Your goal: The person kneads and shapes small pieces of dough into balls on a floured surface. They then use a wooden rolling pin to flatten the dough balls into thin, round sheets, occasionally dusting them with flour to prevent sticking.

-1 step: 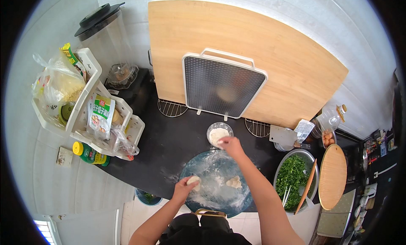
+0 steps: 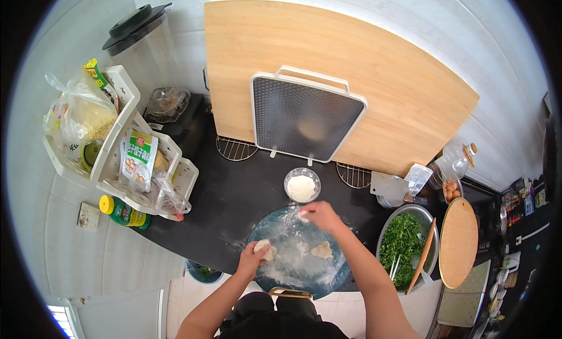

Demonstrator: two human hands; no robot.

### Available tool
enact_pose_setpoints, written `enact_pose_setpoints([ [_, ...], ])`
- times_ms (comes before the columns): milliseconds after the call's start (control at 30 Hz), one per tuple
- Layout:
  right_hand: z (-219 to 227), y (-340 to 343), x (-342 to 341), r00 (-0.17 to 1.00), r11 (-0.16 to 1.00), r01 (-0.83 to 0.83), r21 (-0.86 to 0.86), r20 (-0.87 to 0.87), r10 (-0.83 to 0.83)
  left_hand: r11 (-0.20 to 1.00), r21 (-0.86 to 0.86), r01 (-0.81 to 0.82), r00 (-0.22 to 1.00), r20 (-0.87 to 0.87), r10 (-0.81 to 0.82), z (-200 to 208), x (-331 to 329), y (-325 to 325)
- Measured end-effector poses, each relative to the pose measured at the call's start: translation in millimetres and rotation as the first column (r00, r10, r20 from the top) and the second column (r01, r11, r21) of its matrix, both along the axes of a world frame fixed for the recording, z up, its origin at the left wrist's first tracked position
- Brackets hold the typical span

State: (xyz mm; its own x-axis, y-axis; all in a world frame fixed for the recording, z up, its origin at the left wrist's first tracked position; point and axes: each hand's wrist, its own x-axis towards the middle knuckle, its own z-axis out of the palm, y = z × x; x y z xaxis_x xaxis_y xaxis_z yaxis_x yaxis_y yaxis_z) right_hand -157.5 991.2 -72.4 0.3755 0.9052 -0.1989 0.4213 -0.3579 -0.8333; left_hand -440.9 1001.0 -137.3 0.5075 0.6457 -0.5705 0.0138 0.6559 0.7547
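Observation:
My left hand grips a pale lump of dough over the left side of a round teal board dusted with flour. A second dough piece, flat and irregular, lies on the board's right half. Above the board's far edge is my right hand, its fingertips pinched together with white flour at them. Just beyond it stands a small clear bowl of white flour, apart from the hand.
On the right are a steel bowl of chopped greens with a rolling pin across it, and an oval wooden board. A ridged tray leans against a large wooden board. White stacked baskets stand left.
My right hand has drawn back from the flour bowl to the far edge of the teal board. The left hand still holds the dough in nearly the same place.

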Motion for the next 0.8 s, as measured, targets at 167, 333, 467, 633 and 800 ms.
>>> enact_pose_setpoints([
  [167,24.6,-74.2,-27.7,0.999,0.998,-0.022,-0.066,-0.029,0.020,0.947,-0.320,0.013,0.997,0.080,0.013,3.6,10.9,11.4],
  [333,33.0,-93.7,-47.5,0.970,0.995,-0.031,-0.093,-0.244,0.007,0.917,-0.370,0.146,0.971,0.229,-0.062,-33.2,13.3,9.3],
  [467,17.0,-103.9,-58.4,0.970,0.998,-0.050,0.034,-0.236,0.057,0.961,0.006,0.276,0.960,0.043,-0.276,-48.7,27.9,-4.7],
  [633,-33.7,-106.2,-60.1,0.982,0.988,0.115,0.108,-0.161,-0.097,0.875,0.239,0.420,0.904,-0.027,-0.427,-38.6,35.5,-11.1],
  [800,-73.3,-96.5,-115.4,0.966,0.968,0.250,0.002,-0.069,-0.249,0.791,0.340,0.508,0.853,-0.073,-0.516,-32.6,38.0,-28.9],
])
